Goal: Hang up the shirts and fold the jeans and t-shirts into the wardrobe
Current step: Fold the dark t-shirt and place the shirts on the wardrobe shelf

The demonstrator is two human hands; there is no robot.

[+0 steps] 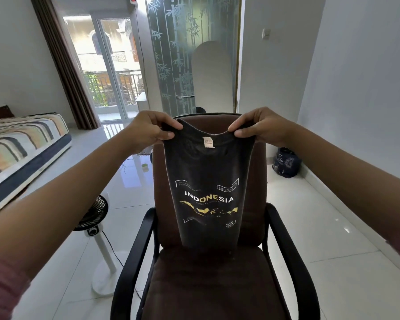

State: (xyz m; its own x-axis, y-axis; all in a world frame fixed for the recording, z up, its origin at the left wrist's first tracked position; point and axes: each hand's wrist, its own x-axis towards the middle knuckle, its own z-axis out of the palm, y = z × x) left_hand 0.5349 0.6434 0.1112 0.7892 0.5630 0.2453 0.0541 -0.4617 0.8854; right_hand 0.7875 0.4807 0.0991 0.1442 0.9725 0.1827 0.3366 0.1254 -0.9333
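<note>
- Hands first: your left hand and right hand each pinch the shoulder of a black t-shirt, thumb in front, fingers curled behind the cloth and out of sight.
- T-shirt hangs narrow between your hands, in front of the chair back; its sleeves and sides are folded behind, so you cannot see them.
- Print reads "INDONESIA" with a yellow map below; the smaller lines of text are too fine to read. A white label sits inside the collar, its writing illegible.
- Hem reaches down to about where the chair's back meets the seat; dark cloth on dark upholstery makes the edge hard to trace.
- Chair's lower part is cut off by the frame's bottom edge; your pink sleeves show only at the corners.
- Fan stands on the floor to the left, partly hidden behind your left forearm.
- Bed with striped bedding runs off the left edge.
- Dark bag lies against the right wall; its contents cannot be made out.
- Frosted glass door with bamboo pattern stands behind the chair.
</note>
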